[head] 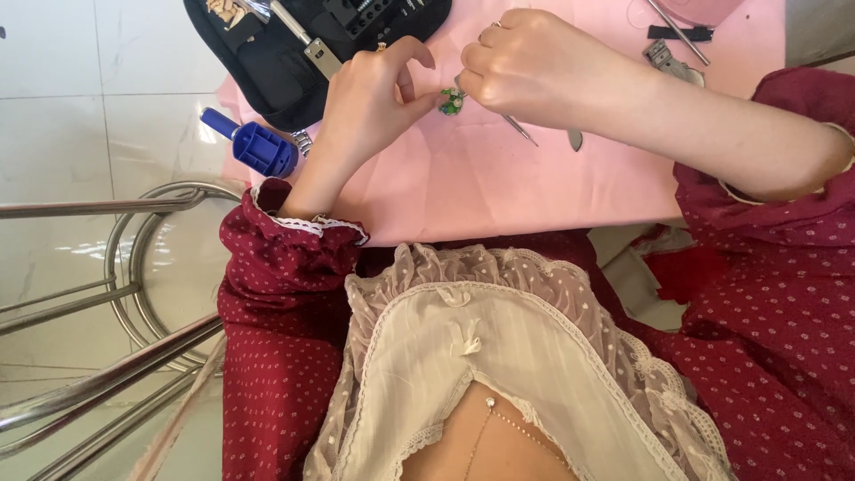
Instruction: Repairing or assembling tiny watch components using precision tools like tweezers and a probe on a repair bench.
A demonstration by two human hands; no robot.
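1. The left hand reaches in from the lower left, its thumb and fingertips pinched together on a small green part that is held just above the worktop.
2. The right hand comes in from the right and meets the left one at the same green part; its fingers are curled tight around a thin metal tool, whose pointed end sticks out below the hand toward the lower right.
3. The small green part sits between the two hands, near the middle of the pink surface, and shows a few pale spots; finer detail is too small to tell.
4. A black tool case lies open at the top edge of the worktop, just beyond the left hand. In it are a metal bar-shaped tool, a cluster of small pale pieces at its upper left corner, and a row of small dark bits at its upper right.
5. A blue plastic tool with a round knob lies at the left edge of the worktop, just beside the case and close to the left wrist.
6. At the upper right, well apart from the hands, lie a thin metal rod, a short black strip crossing under it, and a small grey metal piece.
7. Both arms wear dark red dotted sleeves with lace cuffs.
8. A metal stool frame stands on the pale tiled floor to the left.
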